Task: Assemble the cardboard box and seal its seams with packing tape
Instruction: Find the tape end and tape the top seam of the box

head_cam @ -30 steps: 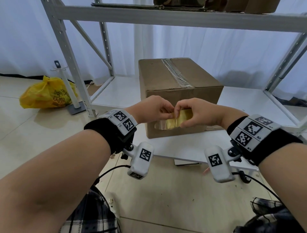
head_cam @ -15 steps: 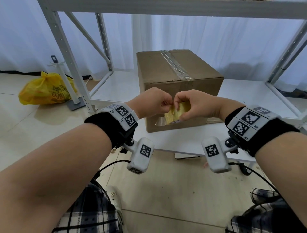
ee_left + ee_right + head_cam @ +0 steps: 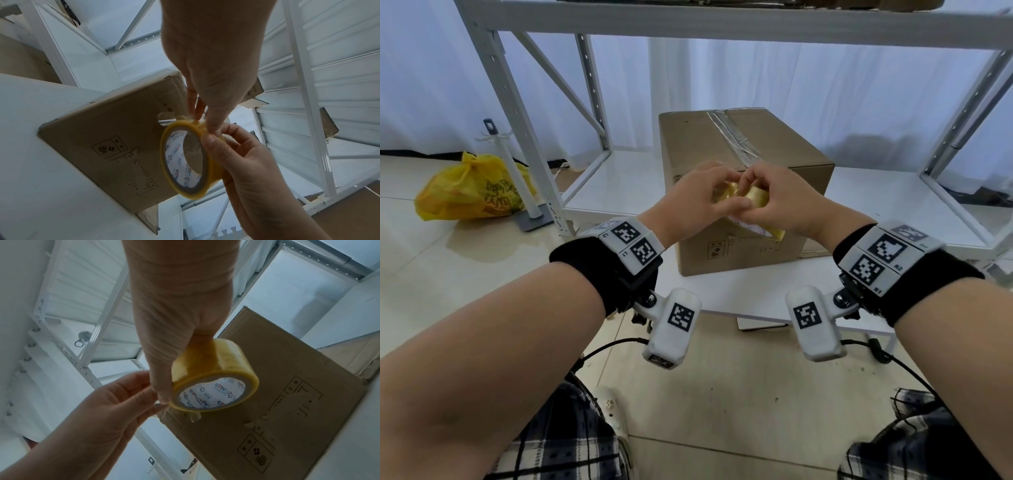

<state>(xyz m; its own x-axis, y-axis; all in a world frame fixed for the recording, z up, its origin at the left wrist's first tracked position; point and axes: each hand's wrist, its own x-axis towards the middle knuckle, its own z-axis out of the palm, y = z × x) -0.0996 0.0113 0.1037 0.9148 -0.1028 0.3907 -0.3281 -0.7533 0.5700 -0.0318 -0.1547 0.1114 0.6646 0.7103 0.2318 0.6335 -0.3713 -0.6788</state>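
A closed cardboard box [image 3: 695,144] stands on the low white shelf board [image 3: 739,298], with a strip of old tape [image 3: 732,140] along its top seam. In front of its near face my right hand [image 3: 774,192] grips a yellow roll of packing tape [image 3: 756,200]. My left hand [image 3: 717,192] pinches the loose tape end at the roll's edge. In the left wrist view my left hand [image 3: 200,113] nips the crumpled end above the roll [image 3: 211,178]. The right wrist view shows my right hand [image 3: 174,353] around the roll [image 3: 211,363], beside the box [image 3: 287,369].
White metal shelving surrounds the box, with a slanted post [image 3: 506,102] at left and a beam [image 3: 722,31] overhead. A yellow plastic bag [image 3: 472,188] and a white stand [image 3: 513,171] sit on the tiled floor at left. Cables hang below my wrists.
The strip that stretched left of the roll a second ago is now bunched between my fingers. Both hands have drawn together and risen toward the box's top edge.
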